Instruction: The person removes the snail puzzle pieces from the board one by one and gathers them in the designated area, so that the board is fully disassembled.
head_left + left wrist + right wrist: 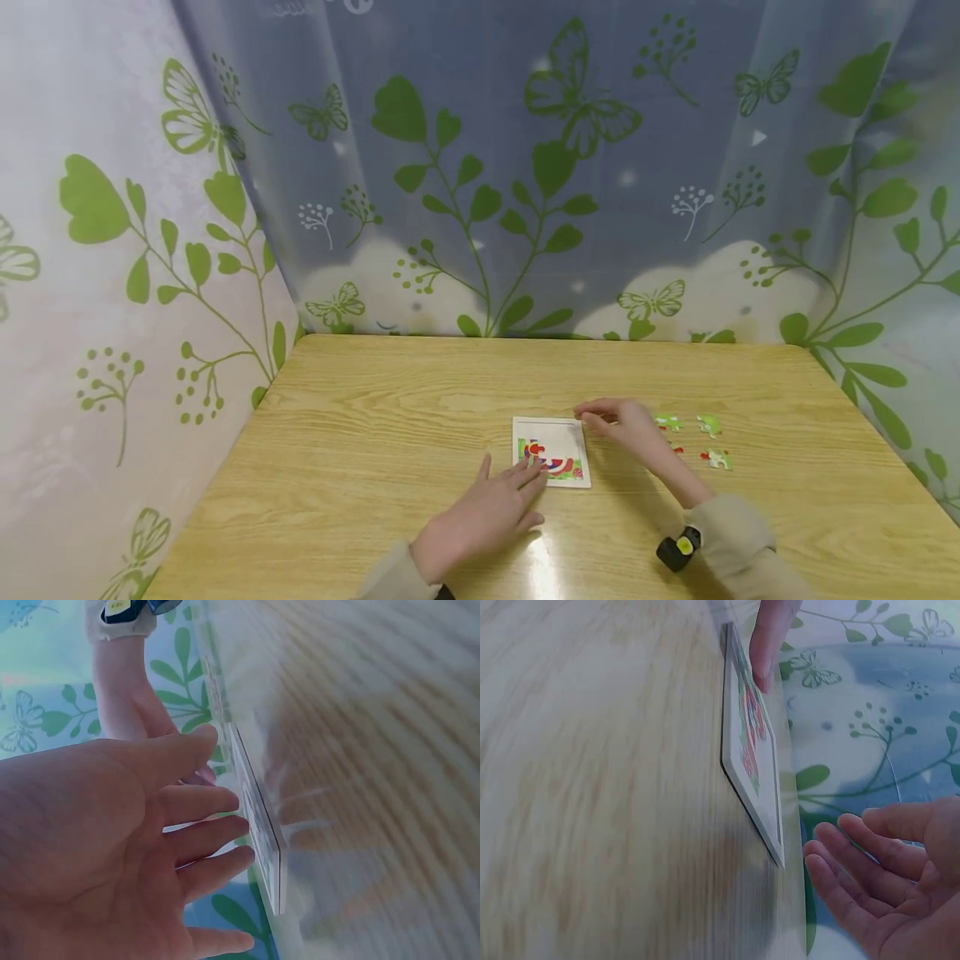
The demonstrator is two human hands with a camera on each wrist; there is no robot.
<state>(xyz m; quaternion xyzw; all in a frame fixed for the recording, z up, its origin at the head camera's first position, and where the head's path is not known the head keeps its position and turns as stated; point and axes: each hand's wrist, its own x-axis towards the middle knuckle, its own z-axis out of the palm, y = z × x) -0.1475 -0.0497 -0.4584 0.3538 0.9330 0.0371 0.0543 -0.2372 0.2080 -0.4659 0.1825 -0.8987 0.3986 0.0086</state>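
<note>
A small square puzzle tray (558, 432) with a white rim lies on the table. Joined puzzle pieces (558, 465) in red, white, blue and green fill its left and lower part, while the upper right shows bare white. My left hand (487, 512) is spread with straight fingers, the fingertips over the tray's lower left edge. At the tray's upper right corner is my right hand (626, 423), fingers loosely bent. In the right wrist view this hand (892, 877) shows nothing between thumb and fingers. The left wrist view shows the left fingers (206, 836) beside the tray's edge.
Several loose green, white and red puzzle pieces (717, 459) lie on the wooden table (375, 417) to the right, some partly hidden by the right hand and forearm. A patterned curtain (487, 208) hangs behind the table's far edge.
</note>
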